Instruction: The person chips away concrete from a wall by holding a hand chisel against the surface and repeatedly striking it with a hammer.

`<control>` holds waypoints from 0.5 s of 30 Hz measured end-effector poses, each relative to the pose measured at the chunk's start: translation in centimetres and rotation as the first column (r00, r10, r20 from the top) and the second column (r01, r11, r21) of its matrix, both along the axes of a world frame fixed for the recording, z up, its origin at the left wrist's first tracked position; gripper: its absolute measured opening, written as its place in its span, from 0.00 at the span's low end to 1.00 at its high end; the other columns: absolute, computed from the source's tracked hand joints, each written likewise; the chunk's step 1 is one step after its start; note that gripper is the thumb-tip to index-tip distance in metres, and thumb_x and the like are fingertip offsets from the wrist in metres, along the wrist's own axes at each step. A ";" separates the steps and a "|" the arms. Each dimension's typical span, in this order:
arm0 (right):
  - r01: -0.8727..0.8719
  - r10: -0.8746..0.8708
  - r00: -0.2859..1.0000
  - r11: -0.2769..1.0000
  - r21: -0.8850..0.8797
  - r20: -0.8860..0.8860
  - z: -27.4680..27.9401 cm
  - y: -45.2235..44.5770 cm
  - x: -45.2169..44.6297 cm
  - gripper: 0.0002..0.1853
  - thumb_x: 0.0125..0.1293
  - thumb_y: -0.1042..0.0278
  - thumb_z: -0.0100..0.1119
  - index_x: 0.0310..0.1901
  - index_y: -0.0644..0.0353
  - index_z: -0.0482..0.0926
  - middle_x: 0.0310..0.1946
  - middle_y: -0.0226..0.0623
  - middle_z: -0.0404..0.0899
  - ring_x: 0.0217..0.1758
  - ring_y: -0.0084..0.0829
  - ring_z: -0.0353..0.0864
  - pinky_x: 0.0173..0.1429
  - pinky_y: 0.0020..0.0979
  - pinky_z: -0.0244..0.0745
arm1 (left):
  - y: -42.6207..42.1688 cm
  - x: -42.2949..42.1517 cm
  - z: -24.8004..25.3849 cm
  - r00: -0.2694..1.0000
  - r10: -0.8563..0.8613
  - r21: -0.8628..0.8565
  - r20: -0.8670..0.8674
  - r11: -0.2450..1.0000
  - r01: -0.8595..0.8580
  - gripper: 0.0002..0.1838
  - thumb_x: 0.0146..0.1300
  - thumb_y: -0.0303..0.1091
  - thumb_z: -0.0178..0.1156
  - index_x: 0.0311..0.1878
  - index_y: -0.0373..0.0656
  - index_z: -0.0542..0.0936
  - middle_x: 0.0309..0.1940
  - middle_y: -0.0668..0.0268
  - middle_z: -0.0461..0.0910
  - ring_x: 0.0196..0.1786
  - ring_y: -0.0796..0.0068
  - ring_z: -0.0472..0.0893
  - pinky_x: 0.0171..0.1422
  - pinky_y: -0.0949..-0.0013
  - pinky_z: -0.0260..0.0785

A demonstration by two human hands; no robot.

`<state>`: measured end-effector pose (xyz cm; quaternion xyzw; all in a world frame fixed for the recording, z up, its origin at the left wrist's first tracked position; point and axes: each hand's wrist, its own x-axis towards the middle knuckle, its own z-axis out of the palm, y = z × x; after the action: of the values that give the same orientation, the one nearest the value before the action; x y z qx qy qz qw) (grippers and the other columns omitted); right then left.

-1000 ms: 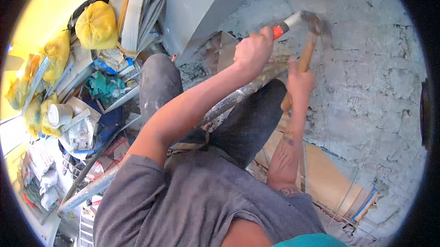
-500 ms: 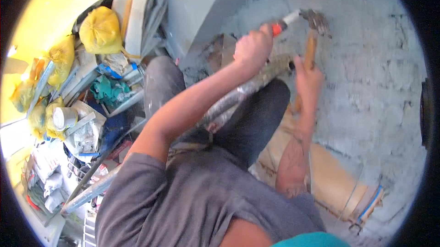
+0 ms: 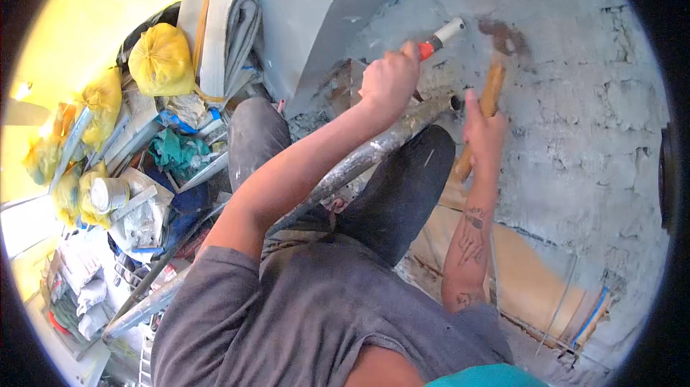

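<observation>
Evidently, the left grip (image 3: 392, 84) clamps a red-and-white cylindrical tool (image 3: 447, 33), its end bare beyond, probably to face the brown wooden-handled hammer (image 3: 492, 89) the right grip (image 3: 484, 137) clamps.

The hammer (image 3: 493, 89), its head earlier against the end of the red-handled tool (image 3: 440, 38), now stands just apart from it; the left hand (image 3: 392, 81) and tool have shifted slightly left

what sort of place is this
Probably a building site or a room under renovation: there is a rough, cracked grey wall, a hammer in the right hand, and stuffed yellow bags at the left.
</observation>
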<state>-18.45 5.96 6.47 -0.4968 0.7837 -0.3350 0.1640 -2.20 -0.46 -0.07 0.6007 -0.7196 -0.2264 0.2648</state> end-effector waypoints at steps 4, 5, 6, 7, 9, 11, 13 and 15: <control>-0.023 0.075 0.900 0.992 -0.124 0.428 1.5 3.0 -0.5 0.27 0.67 0.35 0.54 0.30 0.56 0.71 0.18 0.29 0.68 0.17 0.20 0.66 0.21 0.25 0.60 | 1.0 1.0 -1.9 0.996 -0.062 -0.058 -0.064 0.997 0.058 0.11 0.70 0.36 0.51 0.44 0.37 0.68 0.31 0.46 0.82 0.31 0.44 0.84 0.32 0.48 0.76; -0.029 0.171 0.771 0.972 -0.235 0.614 1.7 3.5 -0.4 0.29 0.68 0.31 0.50 0.33 0.56 0.70 0.18 0.28 0.67 0.16 0.20 0.65 0.21 0.24 0.59 | 1.5 1.3 -2.2 0.988 -0.101 -0.035 -0.117 0.995 0.098 0.13 0.71 0.39 0.52 0.44 0.37 0.68 0.32 0.46 0.81 0.31 0.44 0.83 0.32 0.48 0.75; -0.027 0.169 0.771 0.972 -0.234 0.614 1.6 4.1 -0.1 0.29 0.68 0.31 0.50 0.33 0.56 0.70 0.18 0.28 0.67 0.16 0.20 0.65 0.21 0.24 0.59 | 2.0 1.3 -2.5 0.988 -0.102 -0.034 -0.117 0.995 0.099 0.13 0.71 0.39 0.52 0.44 0.37 0.68 0.32 0.46 0.81 0.31 0.44 0.83 0.32 0.48 0.75; 0.005 0.152 0.746 0.972 -0.233 0.649 1.4 4.5 0.4 0.32 0.67 0.28 0.46 0.34 0.56 0.69 0.18 0.28 0.66 0.16 0.20 0.63 0.21 0.23 0.60 | 2.5 1.4 -2.8 0.984 -0.098 -0.091 -0.152 0.992 0.085 0.15 0.71 0.41 0.52 0.44 0.37 0.68 0.31 0.46 0.81 0.30 0.43 0.83 0.31 0.48 0.74; 0.035 0.138 0.717 0.972 -0.234 0.683 0.7 4.6 0.9 0.34 0.67 0.25 0.43 0.35 0.56 0.68 0.18 0.27 0.64 0.16 0.19 0.62 0.21 0.23 0.60 | 2.3 1.2 -3.2 0.978 -0.093 -0.150 -0.185 0.986 0.065 0.17 0.71 0.43 0.52 0.45 0.37 0.67 0.31 0.46 0.81 0.30 0.43 0.82 0.31 0.47 0.73; 0.065 0.152 0.703 0.959 -0.275 0.694 -0.4 4.5 0.8 0.36 0.65 0.23 0.41 0.35 0.57 0.69 0.18 0.28 0.65 0.16 0.20 0.63 0.21 0.23 0.60 | 1.5 0.5 -3.4 0.968 -0.089 -0.195 -0.235 0.980 0.043 0.17 0.71 0.44 0.52 0.45 0.37 0.67 0.29 0.47 0.81 0.29 0.42 0.82 0.31 0.46 0.73; 0.062 0.174 0.711 0.950 -0.307 0.682 -0.5 4.4 0.9 0.35 0.65 0.22 0.41 0.36 0.55 0.68 0.18 0.28 0.65 0.16 0.20 0.63 0.21 0.23 0.60 | 1.0 0.3 -3.2 0.972 -0.093 -0.128 -0.215 0.990 0.067 0.18 0.72 0.45 0.51 0.45 0.37 0.66 0.28 0.46 0.81 0.29 0.42 0.82 0.31 0.45 0.73; 0.054 0.202 0.717 0.938 -0.343 0.667 -0.7 3.8 1.3 0.35 0.64 0.22 0.41 0.37 0.53 0.67 0.19 0.27 0.65 0.17 0.21 0.62 0.21 0.24 0.60 | 0.5 0.1 -3.0 0.976 -0.095 -0.065 -0.196 0.994 0.084 0.18 0.72 0.45 0.50 0.45 0.37 0.66 0.27 0.46 0.81 0.29 0.42 0.82 0.31 0.45 0.73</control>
<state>-17.12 9.80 5.80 -0.3871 0.5746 -0.6184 0.3709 -2.05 0.09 -3.02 0.5344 -0.7218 -0.2768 0.3418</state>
